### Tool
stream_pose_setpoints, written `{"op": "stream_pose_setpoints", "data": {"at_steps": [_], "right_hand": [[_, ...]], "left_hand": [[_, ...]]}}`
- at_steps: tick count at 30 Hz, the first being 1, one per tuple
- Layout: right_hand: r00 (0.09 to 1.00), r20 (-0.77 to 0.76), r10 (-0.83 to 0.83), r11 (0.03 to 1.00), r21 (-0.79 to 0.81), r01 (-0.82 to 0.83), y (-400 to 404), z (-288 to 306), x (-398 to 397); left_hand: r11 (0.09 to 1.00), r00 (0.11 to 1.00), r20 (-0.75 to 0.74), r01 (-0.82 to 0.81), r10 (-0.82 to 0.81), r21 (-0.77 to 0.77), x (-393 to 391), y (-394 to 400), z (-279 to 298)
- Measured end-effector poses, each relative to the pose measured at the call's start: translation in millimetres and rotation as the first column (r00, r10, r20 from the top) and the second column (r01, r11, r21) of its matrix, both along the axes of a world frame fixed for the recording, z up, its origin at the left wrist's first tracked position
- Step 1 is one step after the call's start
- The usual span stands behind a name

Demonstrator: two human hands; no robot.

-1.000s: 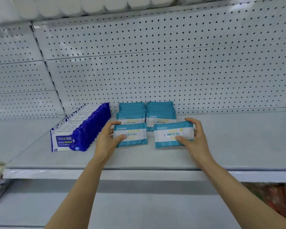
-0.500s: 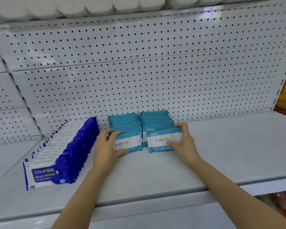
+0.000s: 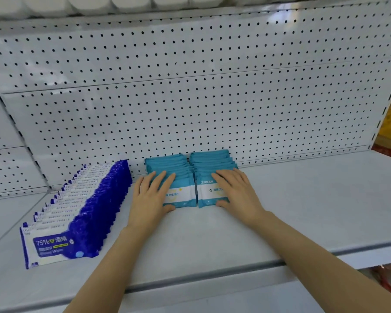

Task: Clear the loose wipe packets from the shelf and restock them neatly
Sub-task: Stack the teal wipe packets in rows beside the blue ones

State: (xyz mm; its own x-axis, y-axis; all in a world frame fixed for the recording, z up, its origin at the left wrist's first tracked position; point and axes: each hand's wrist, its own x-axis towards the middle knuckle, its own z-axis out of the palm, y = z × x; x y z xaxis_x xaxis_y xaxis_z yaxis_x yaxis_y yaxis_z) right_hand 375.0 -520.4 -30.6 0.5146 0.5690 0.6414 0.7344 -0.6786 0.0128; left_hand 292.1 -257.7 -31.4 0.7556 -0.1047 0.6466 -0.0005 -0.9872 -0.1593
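Teal wipe packets [image 3: 212, 193], two rows by pegboard [image 3: 212, 98].
Left hand [image 3: 150, 195] & right hand [image 3: 237, 193] flat on front packs, fingers straight, nothing grasped; prob. squaring rows.

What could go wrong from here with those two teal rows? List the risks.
1. The left hand and right hand press the front packets of the two teal rows toward the pegboard; uneven pressure might buckle or fan the leaning packets.
2. The left hand sits close beside the dark blue wipe row, so a sideways slip might knock it askew.
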Motion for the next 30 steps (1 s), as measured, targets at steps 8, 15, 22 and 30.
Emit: {"op": "stream_pose_setpoints", "data": {"at_steps": [8, 15, 22, 30], "right_hand": [[0.999, 0.043, 0.010, 0.996, -0.086, -0.006, 10.6, 1.3, 2.9], [0.995, 0.098, 0.017, 0.997, -0.072, -0.010, 5.2, -2.3, -0.8], [0.991, 0.133, -0.012, 0.995, 0.100, -0.001, -5.5, -9.7, -19.3], [0.989, -0.039, -0.145, 0.921, 0.359, 0.149, -28.6, -13.5, -55.1]], "left_hand": [[1.000, 1.000, -0.030, -0.006, 0.006, 0.011, 1.0, -3.4, 5.0], [1.000, 0.999, -0.031, 0.012, -0.012, -0.004, -5.9, -10.1, 8.6], [0.990, 0.991, 0.053, 0.127, -0.124, -0.060, -18.1, -22.7, 6.3], [0.961, 0.981, 0.031, 0.192, -0.189, -0.199, -34.2, -58.5, -7.1]]}}
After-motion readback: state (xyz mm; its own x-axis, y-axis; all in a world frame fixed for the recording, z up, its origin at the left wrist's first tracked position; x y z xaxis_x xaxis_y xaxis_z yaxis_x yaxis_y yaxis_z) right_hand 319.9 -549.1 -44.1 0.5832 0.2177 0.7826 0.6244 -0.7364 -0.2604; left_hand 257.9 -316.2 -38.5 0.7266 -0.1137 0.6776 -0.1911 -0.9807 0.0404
